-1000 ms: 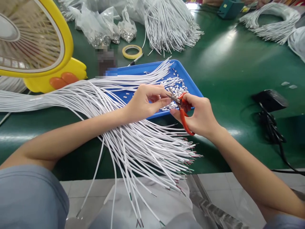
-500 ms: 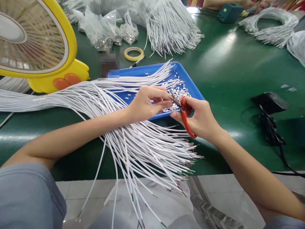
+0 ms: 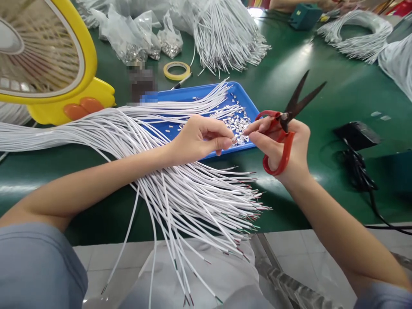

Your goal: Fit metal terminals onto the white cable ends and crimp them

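Note:
My left hand (image 3: 206, 137) is closed in a pinch on the end of a white cable, over the front of a blue tray (image 3: 249, 101). Orange-handled scissors (image 3: 284, 118) hang on the fingers of my right hand (image 3: 291, 146), blades spread and pointing away to the upper right. That hand's thumb and forefinger come together near the cable end; whether they grip it is too small to tell. Small shiny metal pieces (image 3: 236, 124) lie scattered in the tray. A thick bundle of white cables (image 3: 193, 193), with stripped coloured ends, runs under my left forearm and over the table edge.
A yellow fan (image 3: 92, 64) stands at the left. Behind the tray are a tape roll (image 3: 177, 71), a pen (image 3: 182, 80), bags of metal pieces (image 3: 170, 40) and more cables (image 3: 228, 38). A black adapter (image 3: 357, 134) with its cord lies right. Another person's hands (image 3: 341, 4) show at the far edge.
The scissors have swung from pointing at the left fingertips to pointing away, blades now apart. My right hand has shifted right, its thumb and forefinger now reaching toward the cable end.

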Demonstrator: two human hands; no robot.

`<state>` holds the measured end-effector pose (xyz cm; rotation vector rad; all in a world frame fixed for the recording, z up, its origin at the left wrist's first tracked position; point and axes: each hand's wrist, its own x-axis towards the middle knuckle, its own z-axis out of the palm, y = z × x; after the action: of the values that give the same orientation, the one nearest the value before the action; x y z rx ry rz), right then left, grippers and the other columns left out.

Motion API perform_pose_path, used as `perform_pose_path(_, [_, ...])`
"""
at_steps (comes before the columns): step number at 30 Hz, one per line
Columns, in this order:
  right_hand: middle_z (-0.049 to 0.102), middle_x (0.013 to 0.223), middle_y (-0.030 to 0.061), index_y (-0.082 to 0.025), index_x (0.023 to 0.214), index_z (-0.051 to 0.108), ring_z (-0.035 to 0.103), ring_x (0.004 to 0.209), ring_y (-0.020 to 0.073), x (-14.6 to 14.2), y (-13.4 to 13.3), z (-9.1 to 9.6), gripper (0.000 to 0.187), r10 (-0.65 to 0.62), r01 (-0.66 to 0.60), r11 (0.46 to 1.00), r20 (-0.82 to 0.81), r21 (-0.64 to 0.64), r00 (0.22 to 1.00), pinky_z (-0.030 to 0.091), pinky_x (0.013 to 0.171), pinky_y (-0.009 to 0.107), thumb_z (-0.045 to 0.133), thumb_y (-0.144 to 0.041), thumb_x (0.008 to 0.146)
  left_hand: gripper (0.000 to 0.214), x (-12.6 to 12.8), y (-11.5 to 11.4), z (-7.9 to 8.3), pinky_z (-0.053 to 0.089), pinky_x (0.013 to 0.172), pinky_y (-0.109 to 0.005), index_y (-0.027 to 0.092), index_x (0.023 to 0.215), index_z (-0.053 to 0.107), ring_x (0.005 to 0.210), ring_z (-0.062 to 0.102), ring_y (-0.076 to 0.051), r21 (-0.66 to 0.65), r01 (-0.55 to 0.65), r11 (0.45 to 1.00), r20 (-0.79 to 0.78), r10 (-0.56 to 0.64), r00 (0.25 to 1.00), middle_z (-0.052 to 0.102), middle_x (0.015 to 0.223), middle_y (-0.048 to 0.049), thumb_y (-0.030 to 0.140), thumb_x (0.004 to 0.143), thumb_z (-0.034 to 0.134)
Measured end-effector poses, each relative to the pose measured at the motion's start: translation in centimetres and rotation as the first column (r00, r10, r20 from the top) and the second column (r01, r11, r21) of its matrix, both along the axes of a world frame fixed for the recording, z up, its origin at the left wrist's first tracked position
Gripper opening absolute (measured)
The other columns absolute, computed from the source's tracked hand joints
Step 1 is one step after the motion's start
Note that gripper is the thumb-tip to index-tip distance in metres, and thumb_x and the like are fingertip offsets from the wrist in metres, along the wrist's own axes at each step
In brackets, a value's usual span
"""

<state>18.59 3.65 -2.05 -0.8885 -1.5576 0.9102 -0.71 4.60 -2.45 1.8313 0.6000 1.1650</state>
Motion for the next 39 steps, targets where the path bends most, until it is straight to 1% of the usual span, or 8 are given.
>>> perform_pose_path(4, [0.069, 0.076, -0.0014, -0.023, 0.070, 0.053, 0.064, 0.071, 0.0157, -0.4, -0.6, -0.3, 0.020, 0.084, -0.084, 0.996, -0.014, 0.017, 0.996, 0.052, 0.073, 0.035, 0.073, -0.021, 0.072, 0.026, 0.0, 0.0, 0.1, 0.045, 0.048, -0.018, 0.012, 0.070, 0.070, 0.052, 0.056, -0.007, 0.033, 0.007, 0.999, -0.057, -0.005, 0.998, 0.065, 0.060, -0.0038, 0.036, 0.079, 0.072])
perform_pose_path(9, [0.065, 0.075, -0.0004, -0.025, 0.068, 0.050, 0.062, 0.071, 0.0169, -0.4, -0.7, -0.3, 0.025, 0.013, -0.016, 0.999, 0.063, 0.033, 0.998, 0.052, 0.068, 0.037, 0.074, -0.031, 0.071, 0.024, -0.1, 0.1, 0.1, 0.041, 0.046, -0.018, 0.011, 0.071, 0.071, 0.051, 0.054, -0.007, 0.057, 0.006, 0.998, -0.098, -0.001, 0.995, 0.066, 0.060, -0.0037, 0.035, 0.076, 0.075])
perform_pose_path(19, [0.066, 0.076, -0.0017, -0.025, 0.072, 0.053, 0.061, 0.070, 0.0152, -0.8, -1.0, -0.4, 0.024, 0.017, -0.021, 0.993, 0.038, 0.119, 0.999, 0.051, 0.069, 0.035, 0.077, -0.024, 0.070, 0.019, 0.0, 0.0, -0.2, 0.043, 0.047, -0.017, 0.012, 0.072, 0.071, 0.052, 0.055, -0.007, 0.085, -0.030, 0.996, -0.110, 0.039, 0.993, 0.067, 0.062, -0.0035, 0.029, 0.077, 0.074])
perform_pose_path(23, [0.065, 0.073, -0.0015, -0.024, 0.071, 0.055, 0.061, 0.068, 0.0149, -1.0, -0.9, -0.6, 0.023, 0.013, -0.013, 0.989, 0.001, 0.147, 1.000, 0.051, 0.067, 0.034, 0.077, -0.018, 0.070, 0.023, -0.1, 0.1, -0.1, 0.045, 0.048, -0.018, 0.011, 0.072, 0.072, 0.051, 0.057, -0.007, 0.020, 0.031, 0.999, -0.137, -0.028, 0.990, 0.066, 0.060, -0.0033, 0.034, 0.079, 0.072])
perform_pose_path(27, [0.064, 0.073, -0.0011, -0.025, 0.070, 0.054, 0.060, 0.068, 0.0156, -1.0, -0.9, -0.7, 0.022, 0.007, -0.013, 0.987, 0.040, 0.159, 0.999, 0.051, 0.067, 0.034, 0.076, -0.022, 0.071, 0.028, -0.3, 0.2, 0.2, 0.045, 0.048, -0.017, 0.011, 0.073, 0.071, 0.051, 0.059, -0.008, -0.047, 0.122, 0.991, -0.140, -0.128, 0.982, 0.068, 0.061, -0.0048, 0.038, 0.082, 0.068])
perform_pose_path(31, [0.065, 0.076, -0.0013, -0.025, 0.073, 0.053, 0.060, 0.068, 0.0153, -1.1, -1.0, -0.9, 0.019, 0.026, -0.035, 0.985, 0.054, 0.171, 0.998, 0.051, 0.068, 0.035, 0.072, -0.020, 0.074, 0.025, -0.3, 0.3, 0.2, 0.044, 0.047, -0.017, 0.011, 0.071, 0.070, 0.049, 0.056, -0.007, -0.038, 0.192, 0.981, -0.138, -0.196, 0.971, 0.066, 0.057, -0.0037, 0.032, 0.084, 0.067])
perform_pose_path(36, [0.065, 0.075, -0.0014, -0.024, 0.071, 0.053, 0.062, 0.072, 0.0151, -1.1, -1.0, -0.7, 0.017, -0.068, 0.060, 0.985, 0.044, 0.161, 0.997, 0.050, 0.073, 0.034, 0.067, -0.018, 0.077, 0.014, -0.2, 0.5, 0.0, 0.042, 0.048, -0.018, 0.010, 0.068, 0.069, 0.056, 0.056, -0.008, 0.041, 0.013, 0.999, -0.123, -0.008, 0.992, 0.067, 0.063, -0.0043, 0.021, 0.074, 0.074])
perform_pose_path(39, [0.068, 0.077, -0.0003, -0.023, 0.073, 0.056, 0.062, 0.071, 0.0148, -1.0, -1.0, -0.4, 0.013, -0.052, 0.048, 0.989, 0.026, 0.142, 0.998, 0.050, 0.073, 0.034, 0.067, -0.018, 0.079, 0.013, -0.2, 0.6, -0.1, 0.039, 0.046, -0.018, 0.010, 0.066, 0.068, 0.053, 0.051, -0.007, 0.055, -0.060, 0.997, -0.145, 0.067, 0.987, 0.065, 0.061, -0.0032, 0.020, 0.072, 0.075])
